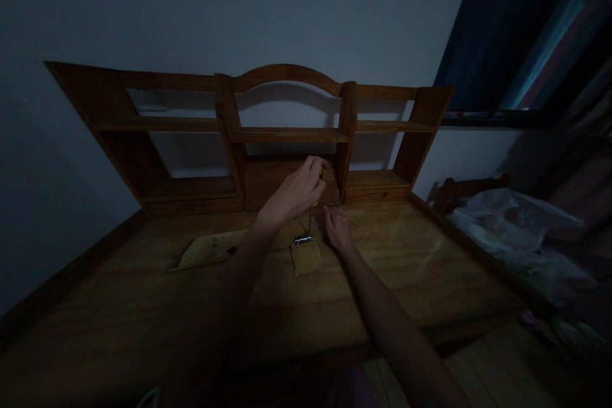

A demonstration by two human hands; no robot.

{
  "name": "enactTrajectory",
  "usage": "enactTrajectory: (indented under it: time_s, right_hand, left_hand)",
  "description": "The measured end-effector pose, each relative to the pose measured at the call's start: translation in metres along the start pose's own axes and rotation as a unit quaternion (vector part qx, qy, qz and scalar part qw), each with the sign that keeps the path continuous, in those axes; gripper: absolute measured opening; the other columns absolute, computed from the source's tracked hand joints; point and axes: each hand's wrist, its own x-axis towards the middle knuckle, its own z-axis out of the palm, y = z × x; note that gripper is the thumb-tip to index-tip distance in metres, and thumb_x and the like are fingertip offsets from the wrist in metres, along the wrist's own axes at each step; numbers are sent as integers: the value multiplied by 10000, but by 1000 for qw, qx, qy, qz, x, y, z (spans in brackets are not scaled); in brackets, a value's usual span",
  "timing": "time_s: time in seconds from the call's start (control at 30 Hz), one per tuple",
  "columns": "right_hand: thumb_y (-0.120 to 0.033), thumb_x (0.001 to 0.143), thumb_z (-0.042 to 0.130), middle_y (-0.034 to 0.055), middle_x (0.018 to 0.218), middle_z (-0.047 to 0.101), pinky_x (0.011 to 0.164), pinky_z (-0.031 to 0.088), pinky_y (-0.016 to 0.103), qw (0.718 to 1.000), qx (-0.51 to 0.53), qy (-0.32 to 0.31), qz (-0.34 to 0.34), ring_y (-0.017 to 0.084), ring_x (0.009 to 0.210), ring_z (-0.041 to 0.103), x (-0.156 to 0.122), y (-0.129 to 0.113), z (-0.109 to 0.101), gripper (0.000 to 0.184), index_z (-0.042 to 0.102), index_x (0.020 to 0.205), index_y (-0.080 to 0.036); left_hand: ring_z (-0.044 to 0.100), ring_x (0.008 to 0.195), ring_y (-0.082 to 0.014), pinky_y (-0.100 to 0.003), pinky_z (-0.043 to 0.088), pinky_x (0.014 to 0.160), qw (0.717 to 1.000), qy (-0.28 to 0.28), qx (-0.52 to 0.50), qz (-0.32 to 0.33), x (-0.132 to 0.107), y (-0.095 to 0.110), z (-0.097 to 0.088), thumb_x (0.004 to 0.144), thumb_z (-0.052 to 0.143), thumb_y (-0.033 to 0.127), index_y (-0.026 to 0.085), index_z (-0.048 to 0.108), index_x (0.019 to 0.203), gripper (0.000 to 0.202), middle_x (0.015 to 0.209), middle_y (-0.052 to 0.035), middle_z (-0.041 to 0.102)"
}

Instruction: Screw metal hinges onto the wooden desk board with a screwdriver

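My left hand (pixel 299 190) is wrapped round the yellow-and-black handle of a screwdriver (pixel 310 220), held nearly upright. Its thin shaft reaches down to a small shiny metal hinge (pixel 303 239) on the desk. Against the hinge lies a small light wooden piece (pixel 306 258). Just right of the screwdriver, my right hand (pixel 338 227) rests low on the wood, fingers forward and apart from the handle; dim light hides what lies beneath them. A longer pale board (pixel 210 248) with a dark spot lies to the left, partly behind my left forearm.
A wooden shelf unit (pixel 287 135) stands along the back of the desk (pixel 406 268), against the wall. Raised side edges border the desktop. At the right, a chair back (pixel 471 188) and white plastic bags (pixel 511 220) sit beyond the desk edge. The room is dim.
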Motion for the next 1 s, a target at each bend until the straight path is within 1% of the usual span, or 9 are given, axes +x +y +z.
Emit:
enactTrajectory:
  time_s: [0.2,0.33,0.43,0.63,0.73,0.8,0.87,0.93,1.0]
  right_hand:
    - [-381,1068,212,129,1030,694,948,427,354,1000,3,-2,1,237,1038,595,0,-1,-1,511,673,1002,-169]
    - [-384,1067,214,130,1061,693,961,421,354,1000,5,-1,-1,235,1063,594,1,-1,-1,511,676,1012,-175]
    - [-389,1067,209,133,1081,690,972,416,357,1000,6,3,0,234,1083,590,1,0,0,516,678,1026,-176]
    - [-389,1067,215,124,1055,697,971,420,367,1000,7,6,0,232,1053,598,0,0,1,510,680,1012,-185]
    - [-381,1067,214,126,1066,693,978,419,367,1000,8,7,-2,233,1067,590,0,-1,0,505,677,1007,-187]
    - [-378,1067,216,128,1052,693,971,424,366,1000,8,7,-3,235,1059,591,0,-1,0,503,675,1004,-181]
    - [-377,1067,219,130,1030,693,960,428,366,1000,8,5,-3,238,1039,595,0,-1,0,505,675,999,-172]
    - [-374,1067,217,129,1027,695,960,428,365,1000,8,3,-4,238,1031,596,0,-1,0,506,676,1001,-170]
    - [-368,1068,213,124,1056,694,972,421,360,1000,8,2,-5,232,1050,592,1,0,0,502,674,1023,-173]
  left_hand:
    - [546,1193,-246,-388,485,987,1000,13,21,-14,1,1,1,1016,370,326,179,427,1296,322,1296,-126,519]
    - [516,1242,-239,-388,451,1047,999,11,31,-1,1,3,-1,994,362,229,179,445,1282,304,1302,-114,530]
    - [555,1202,-227,-362,470,1023,1000,3,20,-1,1,2,-2,986,366,199,176,429,1295,316,1302,-111,524]
    - [634,1062,-237,-368,531,898,998,-8,50,-26,-1,5,-3,1022,374,377,193,427,1314,350,1331,-131,462]
    - [638,1039,-230,-371,534,895,998,-15,58,-21,-1,6,-3,1010,370,312,191,440,1309,330,1353,-130,443]
    - [629,1064,-225,-364,526,925,998,-18,51,-11,-1,4,-2,991,369,236,186,435,1316,335,1368,-127,438]
    - [609,1113,-225,-354,513,957,999,-12,47,-2,0,2,-2,985,365,197,180,430,1322,343,1364,-126,449]
    - [602,1127,-231,-354,512,958,998,-5,57,-3,0,0,-1,997,378,222,172,442,1309,323,1352,-130,460]
    - [618,1093,-236,-358,528,919,997,-4,73,-12,0,0,-2,1007,410,300,173,459,1293,316,1356,-134,457]
